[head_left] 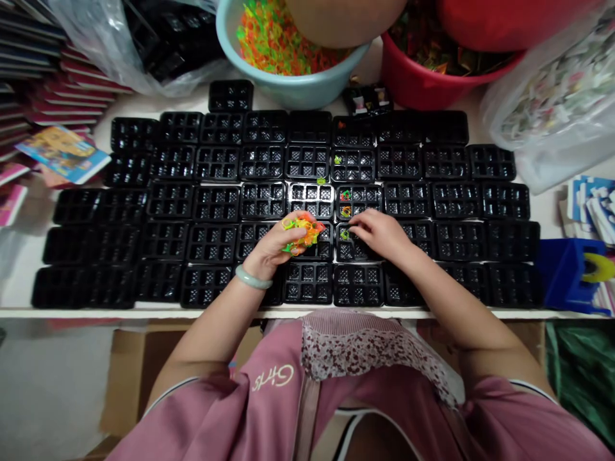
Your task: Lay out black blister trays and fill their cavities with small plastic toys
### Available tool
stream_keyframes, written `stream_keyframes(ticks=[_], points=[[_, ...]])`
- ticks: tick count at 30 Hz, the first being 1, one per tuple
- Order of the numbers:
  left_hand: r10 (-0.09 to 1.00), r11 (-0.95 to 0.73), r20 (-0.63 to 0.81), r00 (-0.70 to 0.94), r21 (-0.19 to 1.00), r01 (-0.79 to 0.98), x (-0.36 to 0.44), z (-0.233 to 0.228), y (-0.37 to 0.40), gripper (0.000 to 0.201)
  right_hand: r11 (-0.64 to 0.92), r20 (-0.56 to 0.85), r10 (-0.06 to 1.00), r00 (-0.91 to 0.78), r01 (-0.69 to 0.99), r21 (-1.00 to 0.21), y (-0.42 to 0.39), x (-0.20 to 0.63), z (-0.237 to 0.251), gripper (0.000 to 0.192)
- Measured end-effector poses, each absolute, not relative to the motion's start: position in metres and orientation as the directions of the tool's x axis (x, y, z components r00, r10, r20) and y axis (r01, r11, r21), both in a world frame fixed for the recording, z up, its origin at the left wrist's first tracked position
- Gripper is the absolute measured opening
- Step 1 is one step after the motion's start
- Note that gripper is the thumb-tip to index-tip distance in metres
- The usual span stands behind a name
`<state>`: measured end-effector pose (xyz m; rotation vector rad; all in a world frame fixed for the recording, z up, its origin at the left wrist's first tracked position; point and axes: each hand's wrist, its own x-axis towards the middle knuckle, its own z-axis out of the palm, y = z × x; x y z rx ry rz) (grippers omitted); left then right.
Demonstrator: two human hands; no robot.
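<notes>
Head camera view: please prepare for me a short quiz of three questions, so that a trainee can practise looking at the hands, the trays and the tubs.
1. Short answer: Which hand holds the bunch of bright pieces?
2. Multiple choice: What colour is the small piece in the black tray at the fingertips of the right hand? (a) blue (b) yellow-green (c) white
3. True or false: In this view, the light-blue tub stands to the left of the red tub.

Key: 1. The left hand. 2. b. 3. True.
</notes>
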<state>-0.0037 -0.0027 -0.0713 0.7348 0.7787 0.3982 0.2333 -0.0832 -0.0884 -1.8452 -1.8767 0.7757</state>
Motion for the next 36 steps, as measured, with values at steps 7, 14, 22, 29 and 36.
stream_keyframes(ticks=[7,14,22,29,36], points=[[0.575,0.678,-0.481,0.662,0.733,-0.056,0.002,-0.068,0.001,0.045,0.009,-0.165,0.983,-0.080,0.918,-0.396,-0.035,0.235,-0.088,0.019],[0.567,0.693,-0.482,0.668,0.718,-0.070,-0.001,-0.071,0.006,0.047,-0.085,-0.096,0.995,0.031,0.774,-0.627,-0.033,0.247,-0.092,0.011],[0.574,0.690,-0.489,0.657,0.721,-0.067,0.007,-0.068,0.017,0.047,-0.278,0.114,0.902,0.416,0.763,-0.584,0.008,0.333,-0.092,0.011],[0.595,0.690,-0.519,0.613,0.722,-0.059,0.007,-0.068,0.019,0.048,-0.319,0.045,0.925,0.378,0.834,-0.450,0.053,0.352,-0.105,0.013],[0.610,0.695,-0.546,0.575,0.717,-0.057,0.002,-0.068,0.027,0.050,-0.251,0.106,0.916,0.387,0.760,-0.599,0.071,0.377,-0.118,0.025]])
